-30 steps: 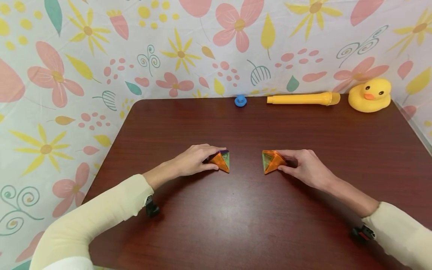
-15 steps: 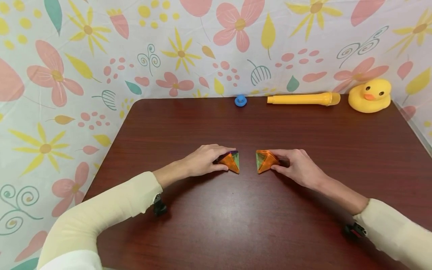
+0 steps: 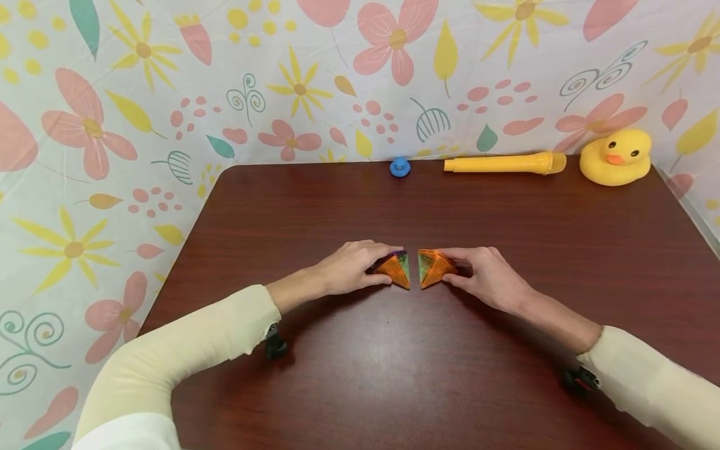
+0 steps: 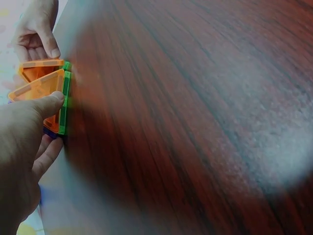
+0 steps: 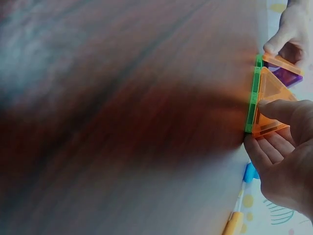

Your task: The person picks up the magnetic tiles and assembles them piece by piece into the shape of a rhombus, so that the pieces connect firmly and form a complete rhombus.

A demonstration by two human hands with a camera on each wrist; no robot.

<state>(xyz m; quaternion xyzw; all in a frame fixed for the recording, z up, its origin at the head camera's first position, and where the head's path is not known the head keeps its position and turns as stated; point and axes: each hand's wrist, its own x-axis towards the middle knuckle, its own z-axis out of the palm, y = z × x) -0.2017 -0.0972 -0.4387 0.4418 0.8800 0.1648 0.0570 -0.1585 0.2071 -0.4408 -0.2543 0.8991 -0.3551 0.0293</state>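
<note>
Two small pyramids of see-through magnetic tiles face each other at mid-table, a narrow gap between them in the head view. The left hand [image 3: 351, 269] pinches the left pyramid [image 3: 396, 272] between thumb and fingers; this one has orange, purple and green tiles. Opposite it, the right hand [image 3: 497, 279] pinches the right pyramid [image 3: 434, 270], with orange sides and a green base. In the left wrist view the left hand's thumb presses an orange tile [image 4: 43, 88]. The green base [image 5: 253, 98] runs along the tabletop in the right wrist view.
Along the back edge of the dark wooden table [image 3: 315, 206] stand a small blue duck [image 3: 400, 167], a yellow toy microphone [image 3: 503, 164] and a big yellow rubber duck [image 3: 615, 159]. Behind them hangs a flowered cloth [image 3: 332, 75].
Both hands have moved inward with their pyramids, the left one to the right and the right one to the left. The gap between the pyramids has shrunk to a thin strip.
</note>
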